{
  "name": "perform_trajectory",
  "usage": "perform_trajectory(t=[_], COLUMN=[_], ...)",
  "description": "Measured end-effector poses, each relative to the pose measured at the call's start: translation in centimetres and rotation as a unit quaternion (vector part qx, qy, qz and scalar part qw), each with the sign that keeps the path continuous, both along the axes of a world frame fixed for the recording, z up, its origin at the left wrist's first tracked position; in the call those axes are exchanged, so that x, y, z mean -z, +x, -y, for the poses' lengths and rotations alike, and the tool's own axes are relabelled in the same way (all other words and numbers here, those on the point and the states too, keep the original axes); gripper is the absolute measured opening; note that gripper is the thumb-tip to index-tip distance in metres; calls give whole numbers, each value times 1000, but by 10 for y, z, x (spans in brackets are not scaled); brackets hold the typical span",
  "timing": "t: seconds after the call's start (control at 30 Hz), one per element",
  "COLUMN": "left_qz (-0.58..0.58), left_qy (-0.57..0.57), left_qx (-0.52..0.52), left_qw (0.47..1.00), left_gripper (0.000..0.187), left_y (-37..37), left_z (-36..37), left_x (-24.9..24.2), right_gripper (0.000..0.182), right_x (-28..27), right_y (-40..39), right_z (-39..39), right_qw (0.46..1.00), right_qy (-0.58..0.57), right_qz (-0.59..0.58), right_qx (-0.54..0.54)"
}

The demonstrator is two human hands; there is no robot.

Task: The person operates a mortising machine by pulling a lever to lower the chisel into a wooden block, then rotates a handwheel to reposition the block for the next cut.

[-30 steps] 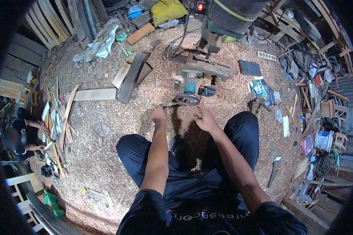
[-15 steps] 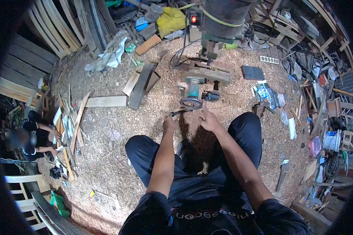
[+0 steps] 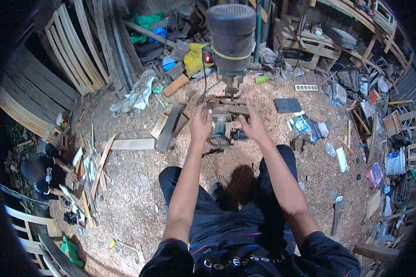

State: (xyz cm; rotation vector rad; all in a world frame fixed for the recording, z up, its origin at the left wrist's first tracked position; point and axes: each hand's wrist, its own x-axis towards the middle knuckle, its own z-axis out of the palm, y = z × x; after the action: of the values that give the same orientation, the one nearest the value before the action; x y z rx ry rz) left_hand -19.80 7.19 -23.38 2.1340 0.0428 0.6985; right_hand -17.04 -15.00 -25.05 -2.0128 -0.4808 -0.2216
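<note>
A wooden block (image 3: 223, 109) lies across the machine's table under the upright motor (image 3: 231, 34). My left hand (image 3: 201, 123) is at the block's left end, thumb and fingers spread along it. At the right end my right hand (image 3: 254, 123) reaches forward, its fingers apart and its index finger pointing along the wood. Whether either palm presses on the block is hard to tell. Below the block, between my hands, the round handwheel (image 3: 219, 141) stands free of both.
At the far left a person (image 3: 44, 173) crouches beside wood strips (image 3: 103, 165). A board (image 3: 133, 144) and a dark plank (image 3: 172, 128) lie left of the machine. A dark block (image 3: 287, 105) and a blue-white bag (image 3: 302, 124) are on the right.
Both my hands have moved forward from the handwheel and its handle to the wooden block's ends. The view has tilted up, showing more of the motor.
</note>
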Motion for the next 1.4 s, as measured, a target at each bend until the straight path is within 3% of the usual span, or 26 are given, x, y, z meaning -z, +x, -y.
perform_trajectory(t=[0.03, 0.17, 0.27, 0.3, 0.37, 0.4, 0.47, 0.57, 0.6, 0.67, 0.77, 0.8, 0.83, 0.87, 0.9, 1.03, 1.13, 1.27, 1.4], left_qz=[39, 239, 371, 381, 400, 414, 409, 412, 413, 423, 436, 452, 460, 470, 473, 475, 456, 393, 353], left_qy=[7, -6, 35, 50, 72, 50, 129, 98, 100, 102, 106, 106, 111, 115, 118, 131, 130, 132, 140], left_qx=[-3, -16, -9, -6, 2, 3, -57, -67, -65, -69, -81, -85, -89, -90, -96, -97, -68, -5, 67], left_qw=[999, 971, 928, 923, 914, 909, 902, 904, 903, 898, 890, 881, 876, 871, 868, 865, 878, 910, 923], left_gripper=[34, 39, 39, 38, 39, 30, 23, 22, 22, 23, 22, 23, 23, 23, 24, 26, 29, 31, 33], left_y=[13, 48, 88, 100, 129, 145, 163, 166, 167, 172, 179, 181, 184, 185, 186, 184, 177, 159, 151], left_z=[5, 31, 49, 56, 70, 79, 86, 89, 89, 87, 87, 87, 86, 84, 83, 84, 81, 75, 62], left_x=[-23, -124, -196, -217, -244, -249, -242, -239, -237, -237, -237, -237, -238, -235, -236, -228, -219, -210, -200], right_gripper=[74, 68, 62, 55, 48, 48, 50, 81, 108, 125, 132, 138, 103, 80, 77, 82, 87, 44, 45], right_x=[-18, -114, -179, -190, -228, -242, -259, -282, -285, -308, -327, -340, -332, -351, -370, -342, -305, -268, -191], right_y=[9, 32, 70, 96, 134, 161, 222, 288, 315, 320, 341, 345, 349, 314, 275, 227, 187, 104, 23], right_z=[4, 8, 17, 18, 17, 19, 23, 25, 29, 28, 10, 16, 6, 1, -5, 12, 11, 0, 5], right_qw=[997, 983, 977, 958, 953, 950, 945, 954, 965, 984, 978, 987, 963, 961, 951, 951, 947, 922, 925], right_qy=[-26, -7, 55, 108, 158, 178, 191, 137, 67, 68, 133, 65, 130, 173, 218, 279, 303, 361, 330], right_qz=[73, 172, 187, 251, 215, 210, 191, 122, 92, 16, 43, 8, 130, 63, -2, -51, 16, 136, 189], right_qx=[11, 69, 88, 91, 142, 148, 185, 236, 236, 164, 156, 148, 196, 207, 221, 127, 103, 49, 2])
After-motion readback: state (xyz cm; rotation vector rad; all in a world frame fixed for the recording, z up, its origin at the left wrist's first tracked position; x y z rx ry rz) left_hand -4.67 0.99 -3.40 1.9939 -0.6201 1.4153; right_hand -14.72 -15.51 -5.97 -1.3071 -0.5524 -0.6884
